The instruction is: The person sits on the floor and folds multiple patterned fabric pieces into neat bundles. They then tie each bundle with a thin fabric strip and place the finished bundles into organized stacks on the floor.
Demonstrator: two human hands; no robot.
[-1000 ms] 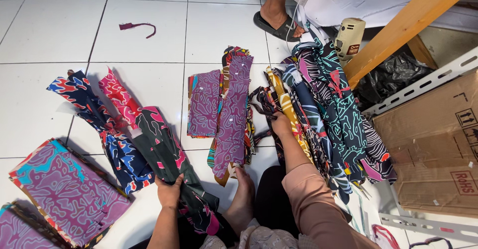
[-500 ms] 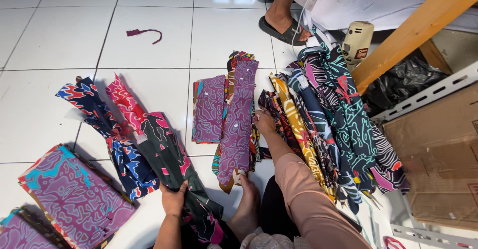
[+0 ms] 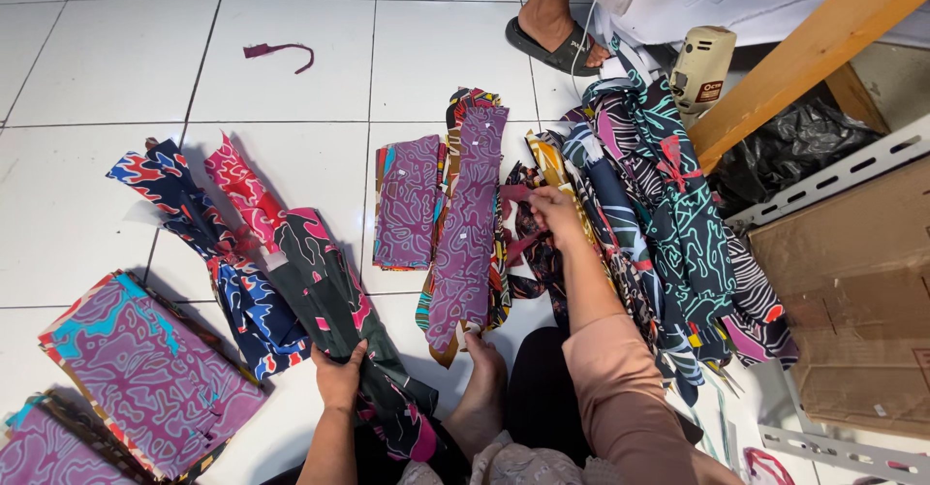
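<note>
My left hand (image 3: 339, 380) grips the near end of a dark green and pink patterned cloth strip (image 3: 315, 272) that lies on the white tile floor. My right hand (image 3: 552, 209) reaches forward into a heap of dark patterned cloth strips (image 3: 668, 214), with its fingers closed on a maroon piece at the heap's left edge. Between my hands lie a long purple strip (image 3: 470, 214) and a folded purple piece (image 3: 407, 199). My bare foot (image 3: 480, 378) rests by the purple strip's near end.
A blue-and-red strip (image 3: 189, 219) and a pink-red strip (image 3: 237, 185) lie left. Folded purple cloth (image 3: 145, 369) sits bottom left, a maroon scrap (image 3: 276, 51) far off. Another person's sandalled foot (image 3: 547, 25), a power tool (image 3: 702, 63), a wooden beam (image 3: 804, 49) and a cardboard box (image 3: 852, 272) stand right.
My right hand has moved forward along the heap's left edge and closed on a maroon piece. My left hand stays on the dark green strip.
</note>
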